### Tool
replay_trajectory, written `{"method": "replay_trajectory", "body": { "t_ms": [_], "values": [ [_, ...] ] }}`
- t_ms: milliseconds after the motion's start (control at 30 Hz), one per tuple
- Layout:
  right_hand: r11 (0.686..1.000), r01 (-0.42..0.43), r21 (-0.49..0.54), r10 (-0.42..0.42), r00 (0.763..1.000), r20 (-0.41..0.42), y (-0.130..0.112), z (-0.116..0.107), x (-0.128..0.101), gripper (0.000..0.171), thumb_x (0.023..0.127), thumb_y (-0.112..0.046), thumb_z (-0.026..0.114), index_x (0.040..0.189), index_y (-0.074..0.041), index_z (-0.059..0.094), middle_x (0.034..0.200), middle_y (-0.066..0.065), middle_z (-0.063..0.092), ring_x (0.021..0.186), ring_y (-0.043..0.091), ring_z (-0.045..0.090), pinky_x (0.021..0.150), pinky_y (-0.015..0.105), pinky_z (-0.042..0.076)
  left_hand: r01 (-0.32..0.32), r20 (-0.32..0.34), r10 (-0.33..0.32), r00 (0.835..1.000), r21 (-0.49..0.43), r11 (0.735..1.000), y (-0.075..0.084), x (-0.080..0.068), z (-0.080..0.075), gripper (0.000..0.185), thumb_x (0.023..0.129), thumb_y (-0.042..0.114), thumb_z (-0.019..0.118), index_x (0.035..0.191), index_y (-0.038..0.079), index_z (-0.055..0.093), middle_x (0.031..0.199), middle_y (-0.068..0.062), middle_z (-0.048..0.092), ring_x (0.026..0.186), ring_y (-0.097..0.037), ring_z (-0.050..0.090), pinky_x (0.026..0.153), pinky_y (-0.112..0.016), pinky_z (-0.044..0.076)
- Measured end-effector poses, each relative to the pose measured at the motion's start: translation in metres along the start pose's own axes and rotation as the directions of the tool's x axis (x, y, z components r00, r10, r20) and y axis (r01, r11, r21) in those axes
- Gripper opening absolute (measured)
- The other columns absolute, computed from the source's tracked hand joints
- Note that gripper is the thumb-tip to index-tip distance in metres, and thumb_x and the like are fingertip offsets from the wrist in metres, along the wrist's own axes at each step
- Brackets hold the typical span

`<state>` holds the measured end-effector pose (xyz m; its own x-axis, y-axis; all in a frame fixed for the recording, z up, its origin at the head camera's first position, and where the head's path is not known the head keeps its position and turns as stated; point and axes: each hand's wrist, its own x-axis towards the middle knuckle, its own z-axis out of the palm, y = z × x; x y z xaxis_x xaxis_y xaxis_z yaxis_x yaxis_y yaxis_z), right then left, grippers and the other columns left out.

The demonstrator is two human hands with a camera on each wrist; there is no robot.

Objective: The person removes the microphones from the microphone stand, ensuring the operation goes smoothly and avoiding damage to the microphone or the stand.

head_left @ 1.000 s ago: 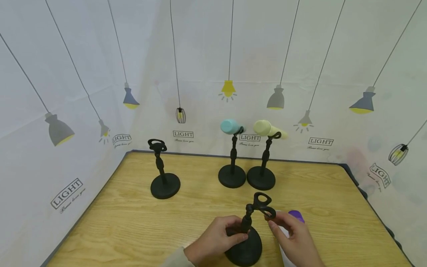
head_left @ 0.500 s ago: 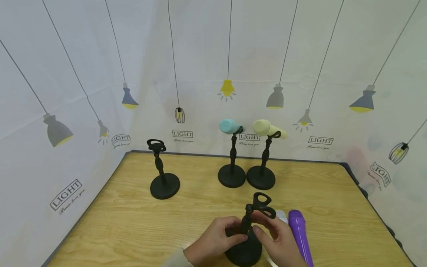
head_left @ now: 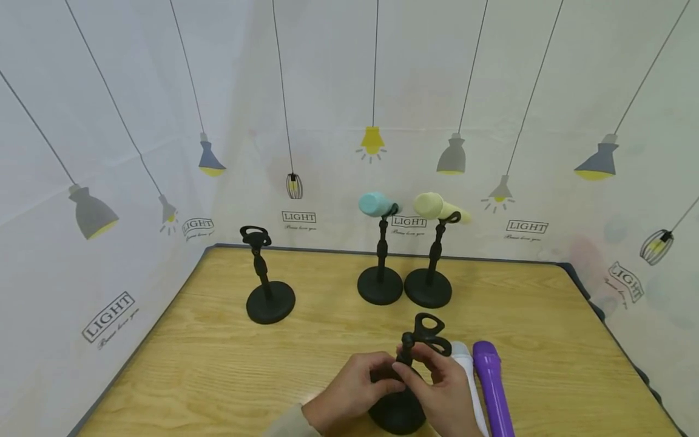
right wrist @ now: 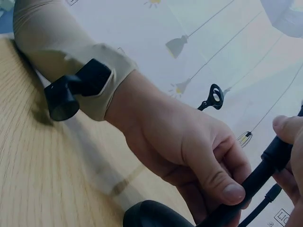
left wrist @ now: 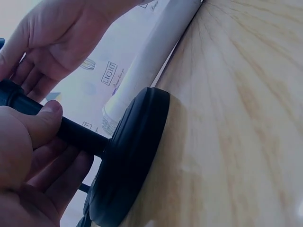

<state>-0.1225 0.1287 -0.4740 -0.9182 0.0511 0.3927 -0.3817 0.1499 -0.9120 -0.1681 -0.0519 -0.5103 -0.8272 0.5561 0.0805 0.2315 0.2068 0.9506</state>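
Note:
A black microphone stand [head_left: 401,413] with a round base and a clip on top stands upright at the table's front. My left hand [head_left: 357,385] grips its pole low, just above the base. Higher on the same pole, my right hand [head_left: 445,385] pinches the collar below the clip with thumb and fingers. The left wrist view shows the thumb of the left hand [left wrist: 28,142] lying along the pole. Beside the right hand lie a white microphone [head_left: 474,376] and a purple microphone [head_left: 494,385]. The stand's clip [head_left: 430,334] holds nothing.
Behind stand two more stands, one bearing a blue microphone [head_left: 377,205], the other a pale yellow microphone [head_left: 439,207]. Another black stand [head_left: 270,300] with a bare clip is at the back left. A lamp-printed sheet [head_left: 322,73] encloses the wooden table [head_left: 218,364].
My right hand has moved left from beside the clip onto the stand's pole, uncovering the purple and white microphones. The left hand keeps its grip.

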Motion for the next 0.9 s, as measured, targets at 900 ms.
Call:
{"method": "replay_trajectory", "body": {
  "t_ms": [900],
  "values": [
    [0.989,-0.144,-0.043,0.148,0.983,0.109,0.002,0.003,0.0,0.044,0.095,-0.014,0.084,0.137,-0.008,0.071,0.124,0.008,0.08,0.118,0.009,0.075,0.103,0.019,0.056,0.004,-0.037,-0.001,0.999,0.066,0.998,0.002,0.001,0.002,0.015,0.102,0.019,0.076,0.115,0.015,0.083,0.11,0.005,0.082,0.106,0.001,0.071,0.097,-0.021,0.056]
  ]
}}
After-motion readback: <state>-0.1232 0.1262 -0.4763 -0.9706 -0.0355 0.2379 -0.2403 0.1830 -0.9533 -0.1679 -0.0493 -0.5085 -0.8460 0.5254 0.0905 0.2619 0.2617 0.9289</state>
